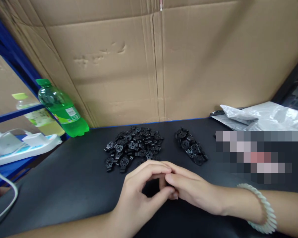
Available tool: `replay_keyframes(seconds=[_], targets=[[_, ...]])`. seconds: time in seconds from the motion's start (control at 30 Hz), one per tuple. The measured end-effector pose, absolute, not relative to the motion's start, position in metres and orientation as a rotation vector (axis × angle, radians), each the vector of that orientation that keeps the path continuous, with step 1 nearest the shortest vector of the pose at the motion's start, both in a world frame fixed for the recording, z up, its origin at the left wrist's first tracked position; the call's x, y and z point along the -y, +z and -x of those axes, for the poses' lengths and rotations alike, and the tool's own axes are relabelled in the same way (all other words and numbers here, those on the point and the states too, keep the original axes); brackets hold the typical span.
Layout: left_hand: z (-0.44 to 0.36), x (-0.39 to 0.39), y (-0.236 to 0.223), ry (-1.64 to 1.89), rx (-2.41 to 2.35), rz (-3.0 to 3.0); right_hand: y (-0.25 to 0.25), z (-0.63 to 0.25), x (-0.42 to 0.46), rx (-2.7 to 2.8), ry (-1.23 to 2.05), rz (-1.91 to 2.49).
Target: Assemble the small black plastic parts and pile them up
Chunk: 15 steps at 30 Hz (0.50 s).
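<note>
Ok, both hands (136,195) (196,188) touching, nr blk parts (132,145).

single head view | worn on the head, above the near side of the tabletop (72,188) | faces forward and down, reaching the cardboard (109,69) behind the far edge | close: hands (135,195) lower centre, forearms (235,201) cropped by frame

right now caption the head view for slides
Bare left hand and right hand meet before a wide heap of black round-ended parts and narrower heap.
</note>
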State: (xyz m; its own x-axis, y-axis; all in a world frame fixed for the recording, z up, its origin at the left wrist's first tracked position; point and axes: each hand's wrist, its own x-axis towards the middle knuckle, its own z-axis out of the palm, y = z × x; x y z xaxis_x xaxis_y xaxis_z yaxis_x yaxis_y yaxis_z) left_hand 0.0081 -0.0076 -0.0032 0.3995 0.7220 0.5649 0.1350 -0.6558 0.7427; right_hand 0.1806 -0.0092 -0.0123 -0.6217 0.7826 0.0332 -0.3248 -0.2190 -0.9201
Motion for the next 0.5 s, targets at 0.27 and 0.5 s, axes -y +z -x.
replay_keyframes(seconds=[0.27, 0.5], targets=[[-0.007, 0.005, -0.003, 1.245, -0.838, -2.033, -0.016, -0.185, 0.006, 1.315, 1.957, 0.605], [-0.004, 0.009, -0.002, 1.318, -0.745, -2.061, -0.001, -0.192, 0.004, 1.549, 1.971, 0.796]])
